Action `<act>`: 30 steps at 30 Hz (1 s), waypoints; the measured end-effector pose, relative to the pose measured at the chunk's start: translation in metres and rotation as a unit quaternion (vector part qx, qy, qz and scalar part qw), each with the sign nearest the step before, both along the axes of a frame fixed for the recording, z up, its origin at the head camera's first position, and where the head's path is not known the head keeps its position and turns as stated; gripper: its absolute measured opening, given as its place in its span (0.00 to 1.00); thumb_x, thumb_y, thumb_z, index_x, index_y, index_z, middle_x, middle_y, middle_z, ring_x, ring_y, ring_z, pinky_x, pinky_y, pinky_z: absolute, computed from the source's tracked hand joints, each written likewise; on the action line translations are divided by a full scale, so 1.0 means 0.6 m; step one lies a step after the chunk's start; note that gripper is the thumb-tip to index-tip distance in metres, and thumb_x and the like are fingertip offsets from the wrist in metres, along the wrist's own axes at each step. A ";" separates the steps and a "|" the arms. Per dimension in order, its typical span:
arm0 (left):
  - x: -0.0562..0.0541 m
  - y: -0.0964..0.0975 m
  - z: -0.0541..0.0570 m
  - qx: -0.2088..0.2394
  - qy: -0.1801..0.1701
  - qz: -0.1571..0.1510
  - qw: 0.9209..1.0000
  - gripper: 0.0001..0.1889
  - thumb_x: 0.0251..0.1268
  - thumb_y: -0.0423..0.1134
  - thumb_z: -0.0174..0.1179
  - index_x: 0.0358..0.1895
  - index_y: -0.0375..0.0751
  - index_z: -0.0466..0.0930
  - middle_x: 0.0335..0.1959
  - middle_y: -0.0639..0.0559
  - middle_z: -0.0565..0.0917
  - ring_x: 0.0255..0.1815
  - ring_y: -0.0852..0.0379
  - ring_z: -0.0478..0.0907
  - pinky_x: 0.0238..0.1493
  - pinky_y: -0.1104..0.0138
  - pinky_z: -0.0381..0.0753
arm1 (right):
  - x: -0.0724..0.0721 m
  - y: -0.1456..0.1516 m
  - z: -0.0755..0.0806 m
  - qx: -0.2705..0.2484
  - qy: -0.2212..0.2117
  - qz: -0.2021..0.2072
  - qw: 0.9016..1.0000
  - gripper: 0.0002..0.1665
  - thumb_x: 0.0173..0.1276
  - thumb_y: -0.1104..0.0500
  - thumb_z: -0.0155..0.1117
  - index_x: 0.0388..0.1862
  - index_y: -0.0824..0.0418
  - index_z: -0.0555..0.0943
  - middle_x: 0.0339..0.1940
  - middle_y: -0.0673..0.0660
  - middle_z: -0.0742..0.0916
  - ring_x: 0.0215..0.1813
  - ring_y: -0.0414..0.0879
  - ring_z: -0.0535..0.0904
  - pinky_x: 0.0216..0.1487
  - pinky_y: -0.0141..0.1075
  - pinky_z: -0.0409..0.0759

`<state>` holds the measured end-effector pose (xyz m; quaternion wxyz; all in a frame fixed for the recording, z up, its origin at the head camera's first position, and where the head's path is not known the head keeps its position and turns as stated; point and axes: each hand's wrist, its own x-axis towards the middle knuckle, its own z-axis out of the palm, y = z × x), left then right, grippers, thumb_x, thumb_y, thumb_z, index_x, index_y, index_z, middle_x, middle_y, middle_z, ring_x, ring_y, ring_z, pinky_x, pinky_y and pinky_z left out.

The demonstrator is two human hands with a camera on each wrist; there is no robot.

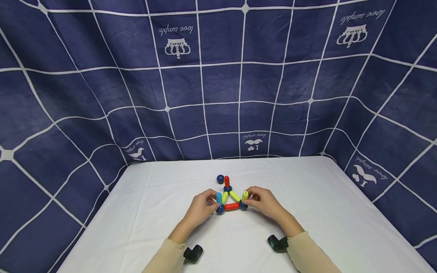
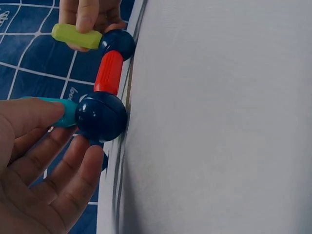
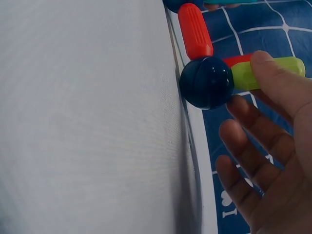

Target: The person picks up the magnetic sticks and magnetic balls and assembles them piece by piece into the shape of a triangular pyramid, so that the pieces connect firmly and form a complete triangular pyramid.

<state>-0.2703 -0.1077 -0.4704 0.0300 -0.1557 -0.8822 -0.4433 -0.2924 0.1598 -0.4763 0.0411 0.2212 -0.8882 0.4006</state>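
On the table a triangle of toy rods and dark blue balls lies flat: a red rod [image 1: 232,206] along the near side and two yellow-green rods [image 1: 235,196] on the others. From each corner ball one rod stands up. My left hand [image 1: 201,207] pinches the light blue rod [image 1: 219,198] at the near left ball [image 2: 101,117]. With thumb and fingers my right hand [image 1: 265,204] pinches the upright yellow-green rod [image 3: 268,73] at the near right ball [image 3: 207,83]. Upright on the far ball [image 1: 227,189] is another red rod [image 1: 227,181], with neither hand on it.
A loose dark blue ball [image 1: 220,179] sits just behind the far corner. White cloth covers the table [image 1: 164,189]. A dark blue curtain with white lines [image 1: 222,87] hangs behind it and at both sides. Black wrist devices [image 1: 193,254] show at both sleeves.
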 end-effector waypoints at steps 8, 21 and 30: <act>-0.009 0.006 0.010 -0.007 -0.015 -0.019 1.000 0.12 0.61 0.33 0.68 0.48 0.43 0.82 0.41 0.50 0.86 0.37 0.60 0.78 0.35 0.73 0.78 | 0.003 0.000 0.002 -0.007 -0.005 0.014 1.000 0.12 0.60 0.54 0.75 0.43 0.51 0.85 0.36 0.46 0.86 0.35 0.38 0.77 0.37 0.29 0.79; -0.006 0.013 0.001 -0.007 -0.003 -0.022 1.000 0.13 0.62 0.34 0.68 0.50 0.40 0.85 0.43 0.50 0.87 0.39 0.59 0.79 0.36 0.72 0.78 | 0.005 -0.008 -0.002 -0.016 -0.005 -0.011 1.000 0.10 0.62 0.54 0.74 0.41 0.53 0.85 0.35 0.47 0.85 0.32 0.38 0.75 0.32 0.28 0.76; -0.004 0.018 -0.009 -0.013 0.015 -0.009 1.000 0.13 0.62 0.36 0.69 0.50 0.42 0.88 0.41 0.52 0.87 0.38 0.61 0.78 0.36 0.73 0.77 | 0.008 -0.023 -0.008 -0.009 0.012 -0.045 0.999 0.09 0.61 0.53 0.75 0.39 0.52 0.87 0.31 0.44 0.84 0.31 0.38 0.74 0.32 0.28 0.75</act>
